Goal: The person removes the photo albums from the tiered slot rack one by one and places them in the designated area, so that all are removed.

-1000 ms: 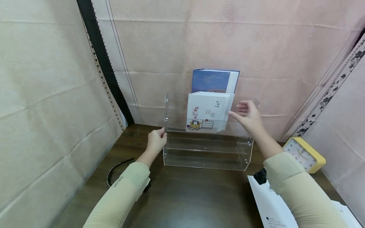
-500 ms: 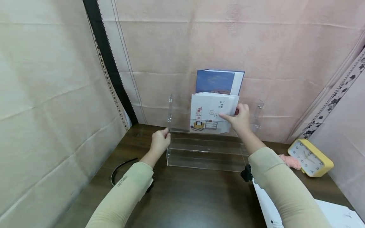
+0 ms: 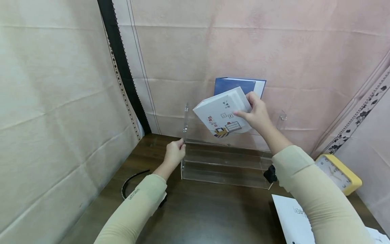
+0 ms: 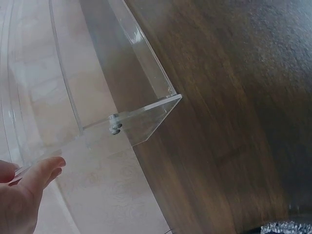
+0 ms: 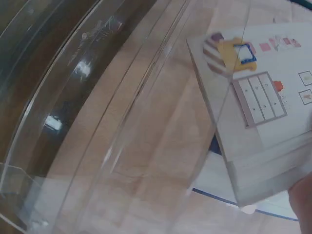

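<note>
My right hand [image 3: 256, 113] grips a white book [image 3: 223, 108] by its right side, thumb on the front cover. The book is tilted, its lower part overlapping the clear acrylic rack [image 3: 225, 174] in the head view. Yellow and grey drawings show on its cover, also in the right wrist view on the book [image 5: 263, 97]. Behind it a blue book [image 3: 233, 84] stands upright, partly hidden. My left hand [image 3: 174, 156] pinches the rack's left side panel; in the left wrist view the left hand [image 4: 29, 195] has thumb and fingers on the panel's edge.
A yellow clock [image 3: 339, 173] stands on the right of the dark wooden table [image 3: 213, 217]. White papers or booklets [image 3: 294, 217] lie at the front right, partly under the right sleeve. A black cable [image 3: 128, 183] curves at the left. Fabric [image 3: 182, 51] hangs behind the rack.
My right hand has closed on the white book and tilted it, lifting it from its upright place in front of the blue book. The left hand stays on the rack's side.
</note>
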A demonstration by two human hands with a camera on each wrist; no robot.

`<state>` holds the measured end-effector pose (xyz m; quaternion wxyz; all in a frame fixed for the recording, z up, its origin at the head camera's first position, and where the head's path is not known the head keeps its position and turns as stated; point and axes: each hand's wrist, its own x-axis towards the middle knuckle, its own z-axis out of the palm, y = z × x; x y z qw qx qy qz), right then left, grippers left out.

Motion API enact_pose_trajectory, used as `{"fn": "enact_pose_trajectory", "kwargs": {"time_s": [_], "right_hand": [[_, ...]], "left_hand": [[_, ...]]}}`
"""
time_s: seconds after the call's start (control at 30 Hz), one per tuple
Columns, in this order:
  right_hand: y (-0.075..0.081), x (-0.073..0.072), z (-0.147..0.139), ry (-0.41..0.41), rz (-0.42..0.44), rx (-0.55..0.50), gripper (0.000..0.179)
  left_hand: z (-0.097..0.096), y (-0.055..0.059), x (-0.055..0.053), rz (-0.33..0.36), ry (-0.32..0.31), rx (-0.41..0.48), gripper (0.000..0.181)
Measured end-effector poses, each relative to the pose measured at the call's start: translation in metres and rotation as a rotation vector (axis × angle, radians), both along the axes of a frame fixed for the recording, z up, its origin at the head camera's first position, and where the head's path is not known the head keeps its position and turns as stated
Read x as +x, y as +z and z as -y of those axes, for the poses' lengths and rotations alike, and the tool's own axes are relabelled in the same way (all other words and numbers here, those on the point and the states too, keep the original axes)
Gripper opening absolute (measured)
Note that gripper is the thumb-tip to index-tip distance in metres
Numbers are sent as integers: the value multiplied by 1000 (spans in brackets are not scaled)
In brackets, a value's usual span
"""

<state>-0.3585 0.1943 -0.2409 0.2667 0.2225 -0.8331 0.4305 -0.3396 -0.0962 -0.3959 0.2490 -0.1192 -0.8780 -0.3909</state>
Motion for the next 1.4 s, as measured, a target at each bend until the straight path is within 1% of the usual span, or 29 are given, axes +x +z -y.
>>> {"fn": "enact_pose_trajectory", "kwargs": {"time_s": [0.1, 0.2, 0.23, 0.27, 0.3, 0.33, 0.37, 0.4, 0.43, 0.5, 0.57, 0.6, 0.67, 0.7, 0.77, 0.83, 0.87, 0.93, 1.03, 1.13, 1.2, 1.27, 1.3, 1.37, 1.4], "right_hand": [[6, 13, -4, 35, -99, 16, 41], [13, 27, -10, 44, -250, 17, 41], [15, 32, -13, 45, -285, 8, 41], [17, 38, -16, 40, -312, -1, 41], [17, 44, -19, 36, -314, -20, 41], [16, 52, -23, 33, -299, -42, 41], [14, 60, -27, 34, -255, -72, 42], [10, 69, -31, 34, -187, -107, 42], [5, 79, -35, 30, -104, -141, 40], [-12, 98, -43, 18, 101, -221, 39], [-36, 114, -47, -10, 316, -292, 39], [-51, 121, -49, -17, 421, -330, 38], [-83, 133, -49, -42, 614, -402, 39], [-99, 138, -49, -61, 699, -431, 39], [-129, 146, -47, -99, 850, -454, 41], [-153, 152, -44, -142, 955, -455, 44], [-163, 154, -44, -158, 994, -443, 46], [-179, 156, -45, -167, 1041, -403, 47], [-196, 157, -48, -164, 1061, -366, 42], [-208, 157, -52, -206, 1077, -288, 37], [-212, 158, -54, -253, 1079, -160, 44], [-215, 159, -53, -299, 1067, 8, 54], [-216, 159, -52, -316, 1047, 99, 59], [-215, 158, -49, -347, 980, 288, 66], [-215, 157, -48, -354, 938, 373, 65]], "left_hand": [[-2, -1, 0, -6, -1, -8, 24], [-3, -2, -1, -18, 2, -4, 20], [-3, -2, -2, -17, 4, 0, 19], [-2, -2, -2, -17, 7, 5, 19], [-2, -2, -2, -13, 12, 4, 18], [-1, -2, -2, -9, 17, 3, 17], [0, -3, -2, -3, 18, 6, 16], [0, -3, -1, -2, 21, 9, 17], [1, -3, -1, -8, 20, 6, 16], [1, -3, -1, -18, 12, 5, 13], [1, -3, -2, -30, 4, 5, 13], [1, -2, -2, -40, 2, 0, 14], [0, -3, -2, -39, -4, -3, 13], [-1, -3, -2, -39, -4, -6, 12], [0, -2, -2, -43, -2, -12, 10], [0, -1, -3, -44, -1, -14, 10], [0, 0, -3, -44, 1, -13, 10], [0, 1, -4, -45, 7, -12, 12], [0, 0, -3, -33, 16, -3, 20], [0, -1, -2, -20, 14, -4, 22], [0, -2, -2, -21, 13, -4, 21], [-1, -2, -2, -25, 11, -6, 15], [-1, -2, -3, -28, 12, -4, 13], [-2, -1, -3, -35, 13, -5, 8], [-2, 0, -4, -36, 12, -4, 7]]}}
